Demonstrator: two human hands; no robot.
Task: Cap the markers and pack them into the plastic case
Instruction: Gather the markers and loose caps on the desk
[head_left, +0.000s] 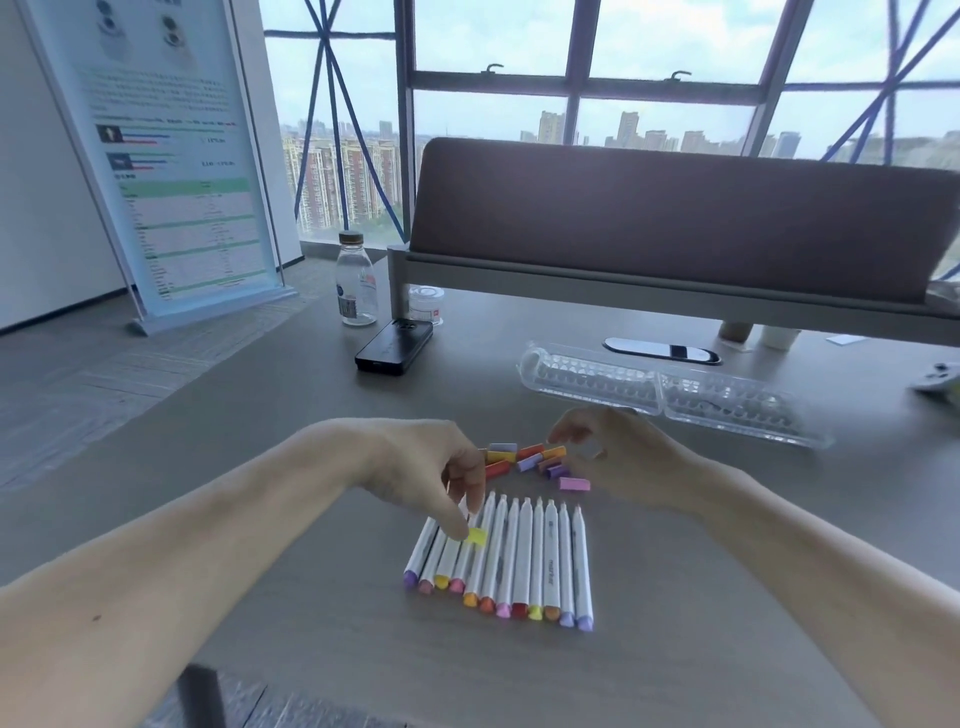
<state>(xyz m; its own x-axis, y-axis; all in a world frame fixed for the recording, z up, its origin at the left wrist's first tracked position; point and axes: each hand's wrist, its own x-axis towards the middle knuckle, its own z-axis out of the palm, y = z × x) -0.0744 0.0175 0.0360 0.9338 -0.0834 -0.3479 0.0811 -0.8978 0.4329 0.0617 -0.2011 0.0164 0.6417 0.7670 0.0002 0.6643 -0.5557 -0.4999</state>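
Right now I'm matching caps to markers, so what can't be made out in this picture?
Head view:
Far ends of the leftmost markers: hidden by the left hand, which pinches a yellow cap.
Right hand: grip blurred; cap held or not, unclear.
Loose caps: partly behind the hands, count uncertain.
White object: cut off by right edge.

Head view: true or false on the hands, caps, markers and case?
1. The left hand pinches a yellow cap. True.
2. The case is closed and full. False: it lies open, with no markers seen in it.
3. The markers lie side by side on the table. True.
4. The loose caps lie in the case. False: they lie on the table, just past the marker tips.
5. The right hand holds a marker. False: it is over the loose caps, with no marker in it.
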